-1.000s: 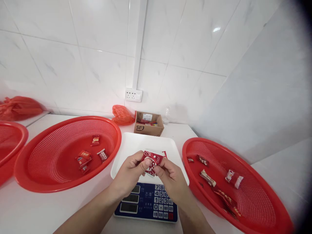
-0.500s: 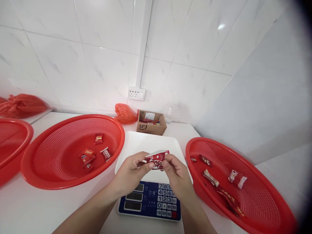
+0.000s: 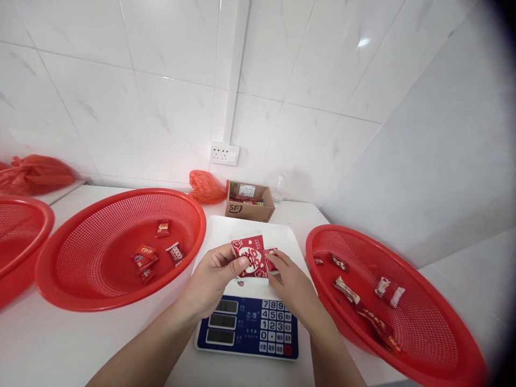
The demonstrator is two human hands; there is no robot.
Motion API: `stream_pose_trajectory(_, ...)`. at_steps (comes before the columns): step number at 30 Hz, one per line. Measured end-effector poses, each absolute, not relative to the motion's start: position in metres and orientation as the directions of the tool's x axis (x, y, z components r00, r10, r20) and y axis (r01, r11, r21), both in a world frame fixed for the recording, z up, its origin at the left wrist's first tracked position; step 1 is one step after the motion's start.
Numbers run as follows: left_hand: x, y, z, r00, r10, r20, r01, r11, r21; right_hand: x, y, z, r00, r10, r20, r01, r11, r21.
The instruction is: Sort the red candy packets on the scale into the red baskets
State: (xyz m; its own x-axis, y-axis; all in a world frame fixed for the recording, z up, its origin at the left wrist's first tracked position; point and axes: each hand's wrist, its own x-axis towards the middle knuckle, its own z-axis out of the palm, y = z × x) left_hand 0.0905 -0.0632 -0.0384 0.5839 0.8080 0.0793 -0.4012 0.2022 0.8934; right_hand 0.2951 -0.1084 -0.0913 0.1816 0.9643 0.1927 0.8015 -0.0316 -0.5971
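Over the white weighing pan (image 3: 217, 228) of a scale, my left hand (image 3: 215, 277) pinches a square red packet (image 3: 250, 257) with white printing, thumb across its front. My right hand (image 3: 292, 285) is closed at the right side of it, fingers around a smaller red wrapped piece (image 3: 271, 260). That piece is partly hidden behind the packet and the fingers. Below my hands is the scale's blue panel (image 3: 250, 328) with number keys and small displays. A small dark spot shows on the pan under the packet; I cannot make out what it is.
A red basket (image 3: 121, 207) with several wrapped sweets stands left, another red basket (image 3: 427, 274) with several packets right. A third basket (image 3: 24, 252) is at the far left edge. Behind the scale are a cardboard box (image 3: 250, 211) and an orange plastic bag (image 3: 207, 187).
The red packet has turned its printed face flat towards me in my left hand. My right fingers have moved off its front onto the smaller red piece at its side.
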Motion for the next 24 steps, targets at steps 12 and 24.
stream_pose_trajectory(12, 0.088, -0.063, -0.036, 0.564, 0.816, 0.122, -0.367, 0.115, 0.923, 0.283, -0.117, -0.069, 0.216, 0.914, 0.343, 0.675, 0.114, -0.729)
stream_pose_trajectory(24, 0.097, -0.08, -0.041, 0.481, 0.824, 0.301, -0.255, -0.197, 0.947, 0.237, -0.125, -0.048, 0.288, 0.566, 0.772, 0.769, 0.344, -0.539)
